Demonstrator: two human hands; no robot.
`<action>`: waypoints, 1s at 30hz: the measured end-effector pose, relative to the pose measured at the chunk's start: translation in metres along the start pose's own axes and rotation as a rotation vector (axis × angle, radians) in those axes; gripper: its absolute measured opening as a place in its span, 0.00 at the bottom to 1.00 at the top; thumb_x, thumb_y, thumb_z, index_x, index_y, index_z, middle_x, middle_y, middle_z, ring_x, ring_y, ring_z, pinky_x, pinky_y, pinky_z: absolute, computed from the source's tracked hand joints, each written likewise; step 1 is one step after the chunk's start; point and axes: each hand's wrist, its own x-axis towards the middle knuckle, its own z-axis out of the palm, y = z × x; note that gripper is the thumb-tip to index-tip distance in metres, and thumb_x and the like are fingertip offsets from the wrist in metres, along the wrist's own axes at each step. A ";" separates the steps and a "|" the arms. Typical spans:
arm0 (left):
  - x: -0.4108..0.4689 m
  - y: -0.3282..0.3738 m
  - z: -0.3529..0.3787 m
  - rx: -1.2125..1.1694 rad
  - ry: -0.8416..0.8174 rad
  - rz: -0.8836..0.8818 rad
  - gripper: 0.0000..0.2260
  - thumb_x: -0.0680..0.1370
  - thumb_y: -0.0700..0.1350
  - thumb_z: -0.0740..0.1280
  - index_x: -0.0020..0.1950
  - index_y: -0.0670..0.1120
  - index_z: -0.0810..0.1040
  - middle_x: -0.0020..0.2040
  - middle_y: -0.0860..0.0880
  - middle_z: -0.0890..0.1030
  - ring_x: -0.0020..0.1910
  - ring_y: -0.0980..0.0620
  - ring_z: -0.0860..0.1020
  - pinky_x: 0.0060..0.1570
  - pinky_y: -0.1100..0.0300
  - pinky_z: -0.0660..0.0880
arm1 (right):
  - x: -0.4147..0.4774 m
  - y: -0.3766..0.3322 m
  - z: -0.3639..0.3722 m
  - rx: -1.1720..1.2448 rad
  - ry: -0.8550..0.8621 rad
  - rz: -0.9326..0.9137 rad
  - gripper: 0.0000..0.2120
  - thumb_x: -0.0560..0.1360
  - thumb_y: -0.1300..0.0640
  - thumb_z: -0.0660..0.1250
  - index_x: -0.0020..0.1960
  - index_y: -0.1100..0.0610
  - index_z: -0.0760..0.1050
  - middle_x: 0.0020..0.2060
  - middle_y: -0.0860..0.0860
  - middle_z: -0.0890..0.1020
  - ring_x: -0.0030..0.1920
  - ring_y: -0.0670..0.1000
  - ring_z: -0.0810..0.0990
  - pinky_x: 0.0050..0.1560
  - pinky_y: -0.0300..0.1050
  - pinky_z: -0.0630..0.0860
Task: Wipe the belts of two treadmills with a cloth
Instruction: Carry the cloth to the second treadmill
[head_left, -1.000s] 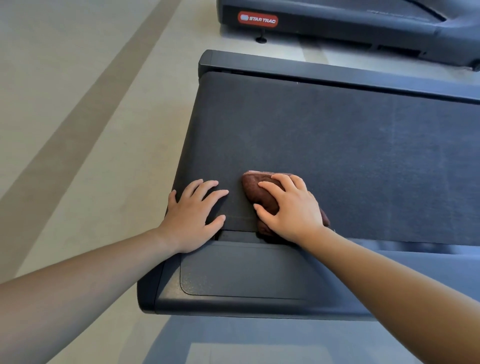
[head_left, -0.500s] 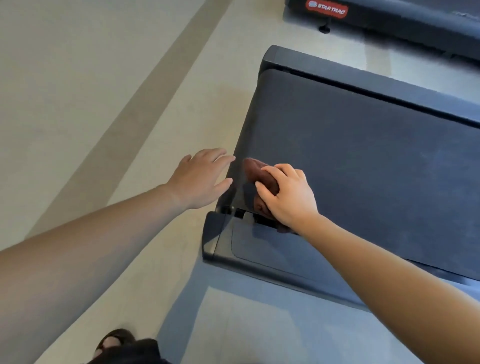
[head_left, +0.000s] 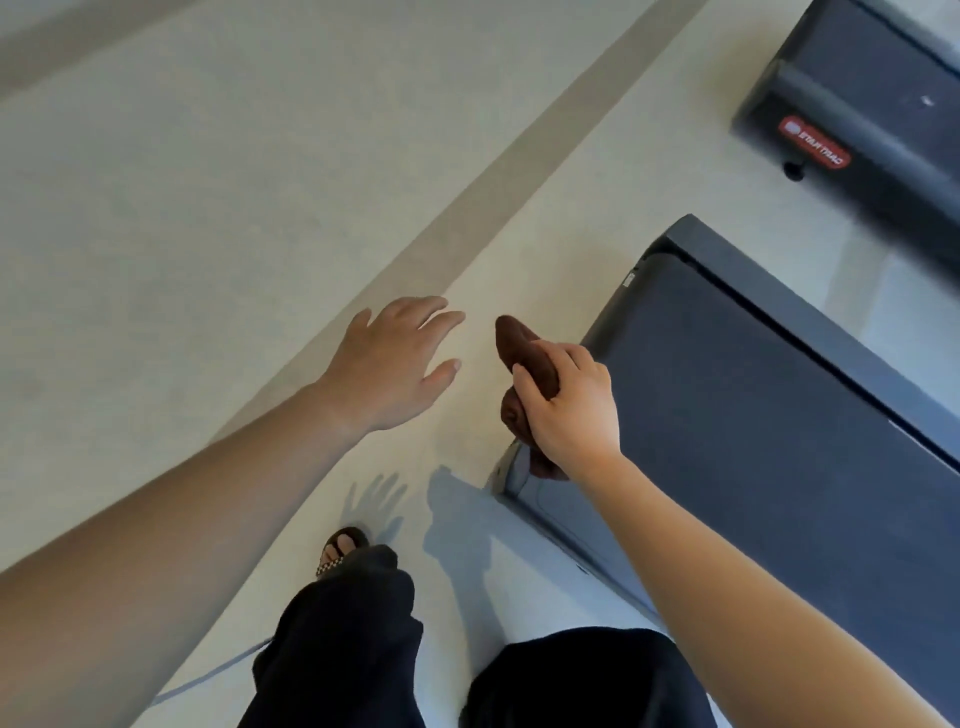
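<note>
My right hand (head_left: 574, 410) grips a bunched brown cloth (head_left: 522, 358) in the air, just left of the near treadmill's rear end. That treadmill's dark belt (head_left: 753, 395) stretches to the right, with its grey end cover (head_left: 540, 499) below my wrist. My left hand (head_left: 395, 358) hovers over the floor with fingers spread, holding nothing. A second treadmill (head_left: 852, 88) with a red STAR TRAC label (head_left: 815, 141) stands at the top right.
Pale floor (head_left: 182, 234) with a darker diagonal stripe (head_left: 519, 171) fills the left side. My legs in black trousers (head_left: 343, 639) and a sandalled foot (head_left: 340, 551) are at the bottom, beside the treadmill's rear corner.
Both hands have come off the treadmill. The right hand lifted the cloth off the belt's end and moved left; the view swung left and down, showing my legs.
</note>
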 end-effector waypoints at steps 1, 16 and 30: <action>-0.012 -0.003 -0.021 -0.023 -0.001 -0.032 0.23 0.79 0.56 0.55 0.74 0.52 0.60 0.75 0.51 0.60 0.73 0.49 0.59 0.66 0.44 0.63 | -0.004 -0.022 -0.011 0.002 -0.015 -0.002 0.19 0.76 0.43 0.59 0.65 0.45 0.71 0.60 0.43 0.73 0.61 0.48 0.66 0.50 0.42 0.65; -0.102 0.000 -0.328 -0.172 -0.007 -0.148 0.23 0.80 0.55 0.55 0.74 0.50 0.61 0.75 0.50 0.61 0.73 0.49 0.59 0.67 0.44 0.63 | -0.050 -0.285 -0.186 -0.070 -0.020 -0.064 0.20 0.75 0.41 0.59 0.65 0.46 0.71 0.62 0.44 0.72 0.60 0.48 0.64 0.48 0.43 0.64; 0.109 0.040 -0.420 -0.138 -0.002 0.003 0.20 0.80 0.55 0.54 0.70 0.50 0.67 0.70 0.52 0.69 0.66 0.49 0.69 0.56 0.53 0.68 | 0.102 -0.277 -0.277 0.103 0.241 0.146 0.18 0.76 0.43 0.59 0.65 0.44 0.71 0.60 0.43 0.73 0.59 0.48 0.66 0.51 0.40 0.64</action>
